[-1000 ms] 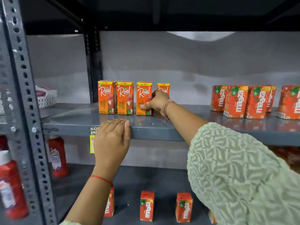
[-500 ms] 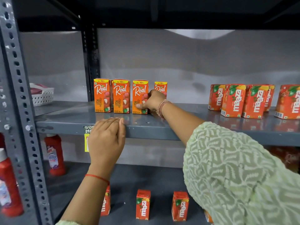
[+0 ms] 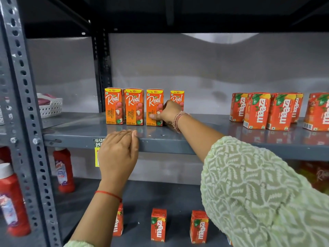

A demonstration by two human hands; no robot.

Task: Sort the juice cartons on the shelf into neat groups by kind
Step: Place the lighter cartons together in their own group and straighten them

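Three orange Real litchi cartons stand in a front row on the grey shelf (image 3: 204, 138). My right hand (image 3: 166, 112) grips the third Real carton (image 3: 154, 104), thumb across its front. A fourth Real carton (image 3: 177, 98) stands further back, partly hidden by that hand. To the right, several red Maaza cartons (image 3: 258, 111) stand grouped. My left hand (image 3: 118, 154) rests flat on the shelf's front edge, holding nothing. On the lower shelf stand three more Maaza cartons (image 3: 158, 224), one behind my left arm.
A perforated grey upright (image 3: 23, 97) frames the left side. A white basket (image 3: 50, 106) sits on the neighbouring shelf at left. Red bottles (image 3: 63, 170) stand on the lower level at left. Bare shelf lies between the Real and Maaza groups.
My right hand keeps its hold on the third Real carton, with its thumb a little lower on the front. The left hand stays on the shelf edge.
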